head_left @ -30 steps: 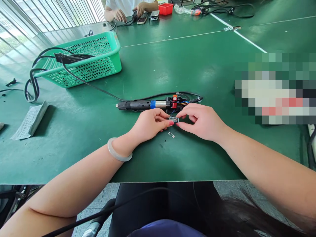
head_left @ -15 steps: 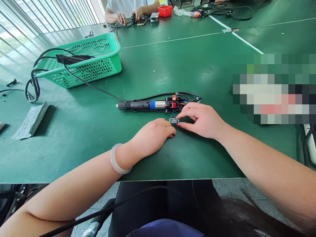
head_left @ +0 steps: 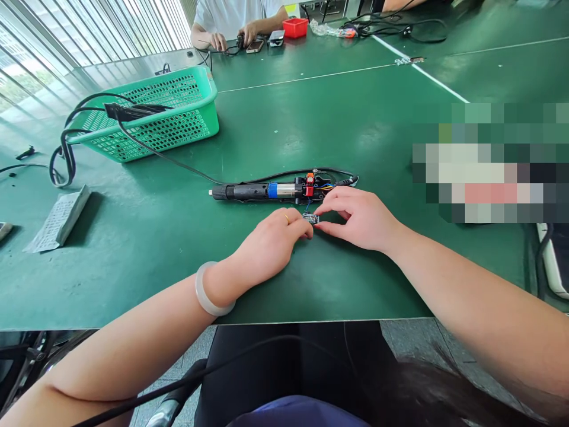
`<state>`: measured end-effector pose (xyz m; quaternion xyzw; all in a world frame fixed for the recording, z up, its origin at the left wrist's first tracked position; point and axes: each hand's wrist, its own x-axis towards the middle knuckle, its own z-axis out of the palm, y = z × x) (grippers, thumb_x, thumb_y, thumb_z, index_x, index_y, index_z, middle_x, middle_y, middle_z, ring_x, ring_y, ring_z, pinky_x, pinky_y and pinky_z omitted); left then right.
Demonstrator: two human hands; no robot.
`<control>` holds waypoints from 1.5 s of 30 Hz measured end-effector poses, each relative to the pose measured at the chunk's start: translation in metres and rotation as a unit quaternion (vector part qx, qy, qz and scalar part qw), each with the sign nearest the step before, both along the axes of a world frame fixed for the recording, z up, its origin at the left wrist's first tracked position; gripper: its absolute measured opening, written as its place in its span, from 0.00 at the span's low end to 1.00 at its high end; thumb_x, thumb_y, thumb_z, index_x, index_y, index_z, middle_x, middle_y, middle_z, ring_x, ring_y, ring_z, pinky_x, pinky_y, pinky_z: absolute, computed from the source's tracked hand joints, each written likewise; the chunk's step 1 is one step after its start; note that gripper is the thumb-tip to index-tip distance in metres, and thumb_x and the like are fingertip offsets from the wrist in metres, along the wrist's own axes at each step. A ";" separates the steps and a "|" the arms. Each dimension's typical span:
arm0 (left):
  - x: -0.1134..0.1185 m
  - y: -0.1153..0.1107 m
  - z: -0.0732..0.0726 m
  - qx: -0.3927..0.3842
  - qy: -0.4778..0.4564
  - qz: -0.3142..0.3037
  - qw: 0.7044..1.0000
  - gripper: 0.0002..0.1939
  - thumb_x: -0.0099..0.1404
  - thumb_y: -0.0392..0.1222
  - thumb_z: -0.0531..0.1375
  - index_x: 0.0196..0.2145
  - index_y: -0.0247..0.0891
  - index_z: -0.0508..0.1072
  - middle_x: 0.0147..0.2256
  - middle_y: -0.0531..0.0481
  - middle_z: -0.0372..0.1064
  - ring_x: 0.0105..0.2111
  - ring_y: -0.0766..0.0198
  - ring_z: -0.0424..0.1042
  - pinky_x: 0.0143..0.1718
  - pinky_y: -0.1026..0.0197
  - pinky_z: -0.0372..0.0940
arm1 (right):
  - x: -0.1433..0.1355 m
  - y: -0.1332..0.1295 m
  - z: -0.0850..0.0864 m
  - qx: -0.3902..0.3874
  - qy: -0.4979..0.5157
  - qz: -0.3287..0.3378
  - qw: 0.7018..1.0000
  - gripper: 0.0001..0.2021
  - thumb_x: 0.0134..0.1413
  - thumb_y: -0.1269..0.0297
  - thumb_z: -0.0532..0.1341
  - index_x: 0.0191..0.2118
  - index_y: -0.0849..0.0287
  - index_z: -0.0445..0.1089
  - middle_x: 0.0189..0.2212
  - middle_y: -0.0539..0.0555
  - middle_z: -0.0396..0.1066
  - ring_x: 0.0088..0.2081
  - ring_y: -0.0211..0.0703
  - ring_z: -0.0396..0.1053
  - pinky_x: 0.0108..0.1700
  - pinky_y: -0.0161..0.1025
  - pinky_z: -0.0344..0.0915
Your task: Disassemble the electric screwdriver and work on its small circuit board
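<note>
A small circuit board [head_left: 310, 218] sits between my two hands, near the front of the table. My right hand [head_left: 364, 220] pinches its right end between thumb and forefinger. My left hand [head_left: 276, 242] is closed with its fingers curled at the board's left end; the fingertips are partly hidden. Just behind lies a long black handheld tool [head_left: 249, 191] with its casing open at the right end. A blue band, a silver cylinder, a red part [head_left: 310, 184] and coloured wires show on it. Thin blue wires run from it to the board.
A green basket [head_left: 213, 110] with coiled black cable [head_left: 133, 111] stands back left, its cable reaching the tool. A small wrapped packet [head_left: 60, 219] lies left. Across the table are a person's hands [head_left: 251, 31], a phone [head_left: 255, 46] and a red tray [head_left: 295, 28]. A blurred area covers the right.
The view has shifted slightly. My left fingers have moved a little and now cover more of the board's left end. My right hand keeps its pinch.
</note>
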<state>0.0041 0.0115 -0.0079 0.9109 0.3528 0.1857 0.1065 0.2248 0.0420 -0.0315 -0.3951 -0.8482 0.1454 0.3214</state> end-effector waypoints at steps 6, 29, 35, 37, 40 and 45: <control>0.000 0.011 0.002 -0.085 -0.176 0.119 0.973 0.05 0.65 0.31 0.57 0.35 0.36 0.73 0.32 0.53 0.74 0.32 0.67 0.70 0.37 0.64 0.65 | -0.008 -0.005 0.000 0.009 -0.006 -0.017 1.000 0.05 0.50 0.64 0.66 0.33 0.58 0.75 0.31 0.50 0.70 0.25 0.34 0.60 0.28 0.36 0.59; 0.003 0.022 -0.009 -0.141 -0.198 0.162 0.956 0.07 0.59 0.36 0.66 0.36 0.44 0.82 0.35 0.51 0.73 0.35 0.66 0.72 0.45 0.60 0.69 | -0.015 -0.009 -0.001 0.021 0.005 -0.021 1.000 0.04 0.51 0.65 0.65 0.32 0.59 0.74 0.29 0.50 0.68 0.25 0.34 0.59 0.28 0.36 0.58; 0.002 0.020 -0.007 -0.130 -0.185 0.171 0.959 0.08 0.60 0.37 0.65 0.37 0.43 0.82 0.36 0.51 0.74 0.35 0.66 0.71 0.44 0.59 0.69 | -0.014 -0.010 0.000 0.011 0.006 -0.027 1.000 0.04 0.51 0.64 0.64 0.32 0.57 0.73 0.30 0.50 0.69 0.26 0.35 0.61 0.27 0.37 0.58; 0.001 0.020 -0.006 -0.128 -0.183 0.173 0.959 0.08 0.59 0.37 0.65 0.37 0.43 0.82 0.36 0.50 0.74 0.34 0.66 0.72 0.43 0.59 0.69 | -0.014 -0.010 0.000 0.009 0.007 -0.027 1.000 0.04 0.51 0.64 0.64 0.32 0.57 0.72 0.30 0.50 0.69 0.26 0.35 0.61 0.27 0.37 0.58; 0.001 0.019 -0.006 -0.119 -0.174 0.173 0.962 0.08 0.60 0.36 0.65 0.37 0.43 0.82 0.36 0.50 0.74 0.35 0.66 0.71 0.43 0.59 0.69 | -0.015 -0.010 0.001 0.009 0.005 -0.026 1.000 0.04 0.51 0.64 0.64 0.32 0.57 0.72 0.30 0.50 0.69 0.26 0.36 0.62 0.28 0.37 0.59; 0.002 0.017 -0.005 -0.105 -0.168 0.168 0.966 0.07 0.59 0.37 0.65 0.37 0.42 0.82 0.37 0.50 0.74 0.35 0.66 0.72 0.43 0.60 0.69 | -0.015 -0.010 0.001 0.013 0.011 -0.024 1.000 0.03 0.51 0.64 0.65 0.32 0.58 0.73 0.30 0.51 0.69 0.28 0.37 0.64 0.28 0.37 0.59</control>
